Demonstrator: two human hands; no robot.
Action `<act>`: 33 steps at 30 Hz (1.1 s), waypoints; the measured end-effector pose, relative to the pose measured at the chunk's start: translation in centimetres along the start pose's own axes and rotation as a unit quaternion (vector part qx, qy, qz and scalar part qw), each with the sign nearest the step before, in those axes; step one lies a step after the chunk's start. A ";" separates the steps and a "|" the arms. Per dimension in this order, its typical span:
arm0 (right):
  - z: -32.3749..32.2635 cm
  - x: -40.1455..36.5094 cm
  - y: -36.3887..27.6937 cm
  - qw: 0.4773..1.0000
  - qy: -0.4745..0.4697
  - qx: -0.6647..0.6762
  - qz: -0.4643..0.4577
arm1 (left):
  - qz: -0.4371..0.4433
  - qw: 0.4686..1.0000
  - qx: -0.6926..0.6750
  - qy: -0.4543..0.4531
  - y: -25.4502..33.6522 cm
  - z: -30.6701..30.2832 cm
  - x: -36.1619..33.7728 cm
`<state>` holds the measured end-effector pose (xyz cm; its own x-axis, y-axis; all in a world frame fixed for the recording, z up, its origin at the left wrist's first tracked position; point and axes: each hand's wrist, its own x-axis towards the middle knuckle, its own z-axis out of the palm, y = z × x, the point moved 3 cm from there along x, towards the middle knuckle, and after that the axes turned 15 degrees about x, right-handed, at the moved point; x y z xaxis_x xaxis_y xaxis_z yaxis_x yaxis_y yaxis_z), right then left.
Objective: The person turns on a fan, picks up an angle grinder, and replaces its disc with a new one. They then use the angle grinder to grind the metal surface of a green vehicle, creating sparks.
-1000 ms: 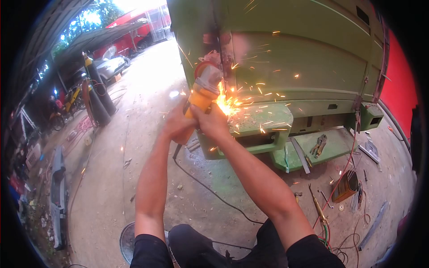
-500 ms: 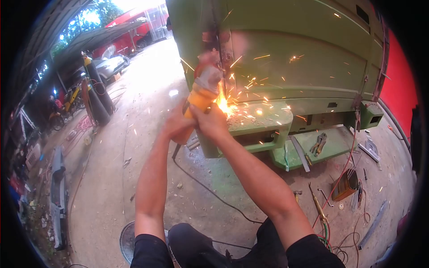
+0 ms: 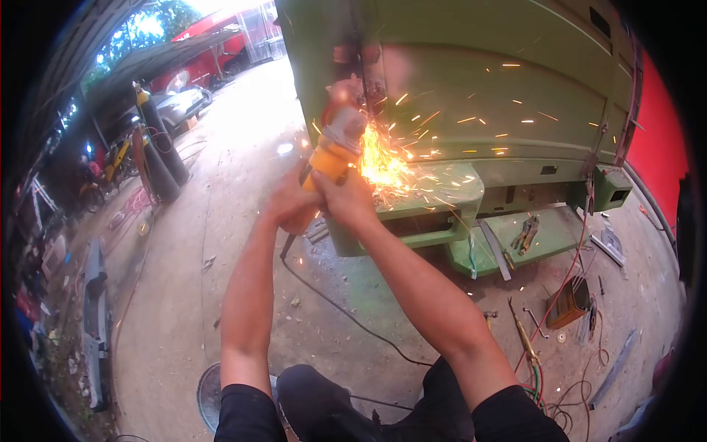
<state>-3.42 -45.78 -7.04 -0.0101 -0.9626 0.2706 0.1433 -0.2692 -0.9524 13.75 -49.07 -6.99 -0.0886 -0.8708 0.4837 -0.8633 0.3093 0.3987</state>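
Note:
Both my hands are wrapped round a yellow angle grinder (image 3: 333,159). My left hand (image 3: 293,202) grips its rear part, and my right hand (image 3: 346,199) closes on the body just behind the head. The grinder's head is against the vertical edge of a green metal body panel (image 3: 486,103), where the surface looks dark and scraped. Bright sparks (image 3: 387,166) pour from there to the right, over the green step (image 3: 442,184). The disc itself is hidden by the head and the glare. A dark power cord (image 3: 331,313) trails down from the grinder across the floor.
Locking pliers (image 3: 526,234) and a flat metal strip (image 3: 494,250) lie on the lower green step. On the floor at right are a rectangular tin (image 3: 568,303), a gas torch (image 3: 524,335) and tangled hoses. Gas cylinders (image 3: 158,151) stand at left. A round stool or bucket (image 3: 208,398) is beside my leg.
The spark spray has grown larger and reaches higher. My hands and the grinder have hardly moved.

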 end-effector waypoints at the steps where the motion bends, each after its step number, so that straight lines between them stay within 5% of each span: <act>1: -0.2 -0.4 -0.7 1.000 -0.001 -0.001 0.000 | -0.013 1.000 0.003 -0.028 0.0 0.1 -0.1; 4: -0.7 -1.1 -0.6 0.995 -0.031 0.009 0.094 | -0.009 0.998 -0.003 -0.055 1.6 0.1 -0.7; 9: -1.9 -1.0 0.8 0.998 0.012 -0.024 -0.049 | 0.046 0.996 -0.068 -0.031 5.1 -0.3 -2.3; 12: -1.5 -1.3 0.0 0.996 -0.004 -0.050 -0.068 | -0.001 0.998 -0.063 -0.020 4.3 -0.5 -3.2; 15: -1.1 -1.2 0.5 0.999 0.006 -0.038 0.014 | -0.009 0.999 -0.041 -0.036 3.9 -0.8 -3.3; 25: -1.5 -0.9 0.1 0.998 -0.061 0.030 0.012 | -0.009 0.998 -0.043 -0.039 4.5 -0.8 -2.7; 30: -2.1 0.2 1.6 0.998 0.022 -0.035 -0.042 | 0.005 0.998 -0.051 -0.043 4.3 -0.1 -1.8; 33: -2.6 -0.2 1.0 0.998 -0.007 -0.061 -0.025 | 0.021 0.997 -0.062 -0.039 5.3 0.0 -2.2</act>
<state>-5.89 -45.93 -8.37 -0.0007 -0.9477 0.3191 0.0217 -0.3190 -0.9475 9.37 -45.47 -5.91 -0.1661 -0.8817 0.4417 -0.7910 0.3866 0.4743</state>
